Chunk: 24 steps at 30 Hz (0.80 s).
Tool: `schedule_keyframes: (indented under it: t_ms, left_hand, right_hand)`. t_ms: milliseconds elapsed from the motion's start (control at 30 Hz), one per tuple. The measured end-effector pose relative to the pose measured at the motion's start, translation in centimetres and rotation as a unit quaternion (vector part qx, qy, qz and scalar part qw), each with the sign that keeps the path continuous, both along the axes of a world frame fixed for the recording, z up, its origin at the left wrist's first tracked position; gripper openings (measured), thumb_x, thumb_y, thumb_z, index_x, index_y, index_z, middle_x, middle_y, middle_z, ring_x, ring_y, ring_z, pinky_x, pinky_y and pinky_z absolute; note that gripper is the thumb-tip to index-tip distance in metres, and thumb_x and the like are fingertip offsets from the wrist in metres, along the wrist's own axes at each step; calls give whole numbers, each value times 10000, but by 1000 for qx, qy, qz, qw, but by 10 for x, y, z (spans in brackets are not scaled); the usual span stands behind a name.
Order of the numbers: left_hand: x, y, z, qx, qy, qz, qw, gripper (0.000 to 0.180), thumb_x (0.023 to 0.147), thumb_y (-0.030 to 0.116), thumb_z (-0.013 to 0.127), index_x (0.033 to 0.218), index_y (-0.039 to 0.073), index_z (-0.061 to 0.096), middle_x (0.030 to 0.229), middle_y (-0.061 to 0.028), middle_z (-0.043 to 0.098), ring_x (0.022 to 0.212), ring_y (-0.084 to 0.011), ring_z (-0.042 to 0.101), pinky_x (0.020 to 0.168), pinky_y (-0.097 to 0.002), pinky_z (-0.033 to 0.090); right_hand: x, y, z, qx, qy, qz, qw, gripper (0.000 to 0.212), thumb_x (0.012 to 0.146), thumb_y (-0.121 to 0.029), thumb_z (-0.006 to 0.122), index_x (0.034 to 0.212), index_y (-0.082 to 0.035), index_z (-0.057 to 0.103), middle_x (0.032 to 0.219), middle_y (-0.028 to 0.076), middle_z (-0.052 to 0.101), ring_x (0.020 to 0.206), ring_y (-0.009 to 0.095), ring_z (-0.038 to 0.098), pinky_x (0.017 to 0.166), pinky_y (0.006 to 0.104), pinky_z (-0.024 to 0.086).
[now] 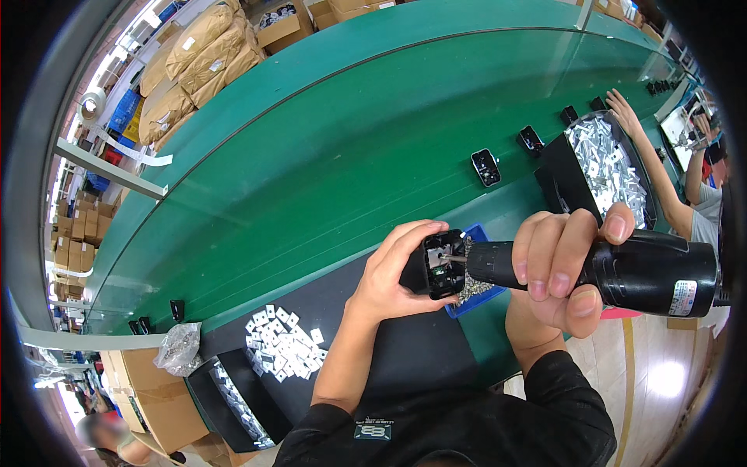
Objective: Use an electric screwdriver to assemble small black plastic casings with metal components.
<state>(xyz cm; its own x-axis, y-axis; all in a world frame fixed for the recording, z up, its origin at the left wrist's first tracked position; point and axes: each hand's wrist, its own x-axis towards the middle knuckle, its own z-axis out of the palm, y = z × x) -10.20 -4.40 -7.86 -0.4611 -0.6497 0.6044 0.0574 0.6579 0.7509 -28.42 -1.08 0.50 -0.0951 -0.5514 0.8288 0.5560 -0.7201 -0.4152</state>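
Observation:
My left hand (389,272) grips a small black plastic housing (442,289), its open side turned to the right. Inside the housing a bit of green circuit board and some metal show. In my right hand (564,268) is a black electric screwdriver (654,272), held level, with its bit reaching into the housing. Whether the bit sits on a screw is too small to tell. Behind the housing and the screwdriver's nose stands a blue tray (476,302) of small screws, partly hidden.
A green conveyor belt (327,148) carries black housings (485,167). Metal plates fill a black bin (562,175) at right, lie in a pile (284,342) on the black mat (405,350), and fill a box (241,401) at left. A co-worker's arm (650,156) reaches in at right.

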Motion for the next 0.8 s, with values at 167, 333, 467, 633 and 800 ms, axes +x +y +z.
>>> schedule_keyframes:
  t_ms: [167,333,467,633,800]
  left_hand:
    - [1,1,4,-20,-20,3,1000,806,510,157,855,1217,-10,507,1165,-157,568,1055,-298,569,897,-368,470]
    - [2,1,5,-21,-30,2,999,804,508,161,854,1211,-24,508,1164,-157,565,1054,-301,566,892,-368,470]
    - [0,1,3,-19,-28,3,999,799,508,161,853,1205,-26,512,1161,-157,568,1050,-300,568,891,-368,469]
    - [2,2,4,-24,-28,14,999,793,502,159,854,1197,-27,522,1119,-152,595,1012,-293,588,873,-365,478]
    - [0,3,7,-13,-21,-12,1000,802,491,150,857,1198,-25,522,1109,-148,602,1005,-291,596,865,-362,484]
  right_hand:
    - [0,1,0,0,6,2,1000,494,801,-151,668,1185,-111,360,729,-1,531,579,105,528,556,246,449]
    - [2,0,0,1,7,-3,1000,491,798,-152,671,1177,-112,360,727,-2,525,575,105,525,552,243,448]
    - [4,1,-1,13,3,-10,1000,468,793,-159,683,1139,-114,371,722,-1,528,560,106,521,539,237,449]
    - [7,-1,1,-1,28,14,1000,360,795,-115,691,1010,-121,402,697,-1,560,545,116,559,506,237,464]
    - [-4,-4,7,-25,101,67,992,359,778,-78,693,996,-113,409,727,13,595,573,137,597,534,245,493]
